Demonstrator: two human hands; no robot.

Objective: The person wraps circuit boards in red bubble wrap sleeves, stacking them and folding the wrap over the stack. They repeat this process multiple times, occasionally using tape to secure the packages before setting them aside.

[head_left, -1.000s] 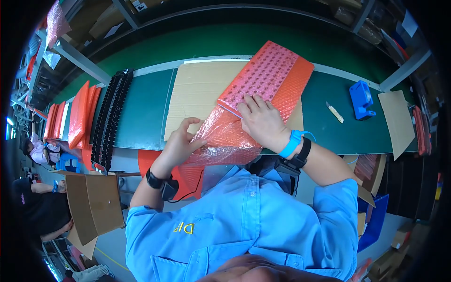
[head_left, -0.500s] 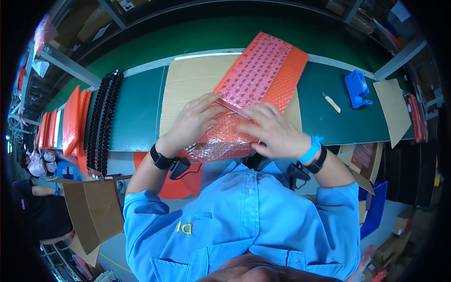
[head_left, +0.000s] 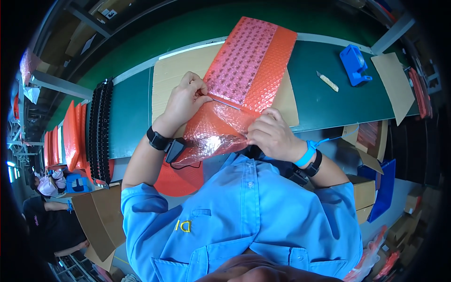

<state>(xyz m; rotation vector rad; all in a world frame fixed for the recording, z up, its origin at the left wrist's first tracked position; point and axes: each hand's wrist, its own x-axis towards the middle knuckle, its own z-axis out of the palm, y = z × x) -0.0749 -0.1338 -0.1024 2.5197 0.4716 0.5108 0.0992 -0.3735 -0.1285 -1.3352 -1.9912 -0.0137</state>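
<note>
While your left hand (head_left: 185, 101) pinches the red bubble-wrapped panel (head_left: 249, 61) at its near-left corner, your right hand (head_left: 272, 134) grips its loose film (head_left: 209, 129), fingers curled.
Over cardboard (head_left: 171, 73), its long axis slants away rightward; your left is nearer.

A dark green tabletop (head_left: 314, 105), edged by a pale strip (head_left: 134, 70) along its far side, bends across the middle of the frame. Beyond it lies a green surface (head_left: 188, 35). A grey metal post (head_left: 61, 84) slants at upper left, a second post (head_left: 393, 35) at upper right. Bright white lights (head_left: 11, 172) glow at far left.
</note>
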